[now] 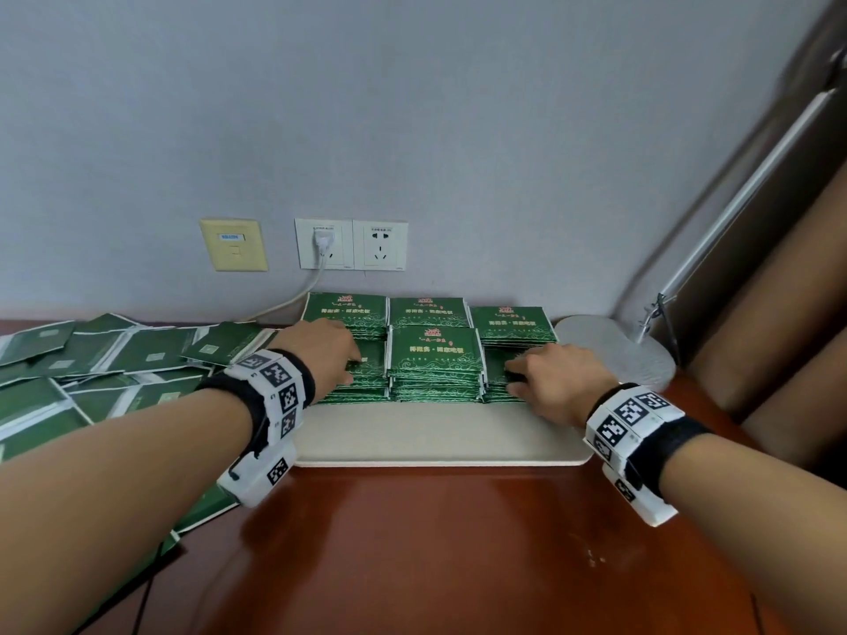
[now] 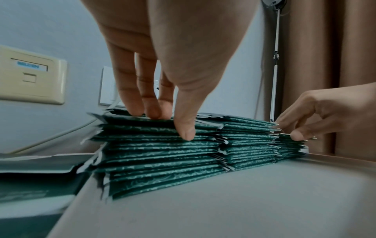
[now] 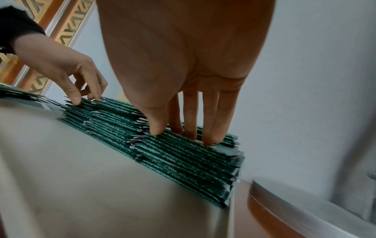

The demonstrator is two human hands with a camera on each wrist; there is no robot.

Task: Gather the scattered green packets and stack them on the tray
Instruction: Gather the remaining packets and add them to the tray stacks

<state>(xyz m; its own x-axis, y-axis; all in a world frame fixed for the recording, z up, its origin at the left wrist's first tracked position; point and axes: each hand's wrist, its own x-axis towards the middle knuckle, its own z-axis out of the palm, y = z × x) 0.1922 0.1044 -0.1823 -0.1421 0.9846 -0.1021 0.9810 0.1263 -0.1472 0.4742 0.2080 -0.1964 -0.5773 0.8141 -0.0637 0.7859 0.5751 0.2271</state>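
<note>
Leftmost, loose green packets (image 1: 68, 359) lie scattered and overlapping on the brown wooden desk (image 1: 435, 552), most showing their backs. Just beside them the left hand (image 1: 327, 348) reaches onto the front-left stack (image 1: 366, 382) on the cream tray (image 1: 435, 440) — in the left wrist view its fingers (image 2: 142, 103) are nearly straight and rest on the top packet while the thumb (image 2: 186, 128) presses the stack's near edge. It may be pinching the upper few packets, though the blur leaves that unclear. The middle front stack (image 1: 435, 359) stands untouched between the hands, with three more stacks (image 1: 428, 312) behind it against the wall. On the front-right stack (image 1: 499, 378) lies the right hand (image 1: 557, 382); its straight fingers (image 3: 209, 128) press down on the top packet and the thumb (image 3: 157, 125) touches the near edge. Further right stands a lamp base (image 1: 614, 350).
</note>
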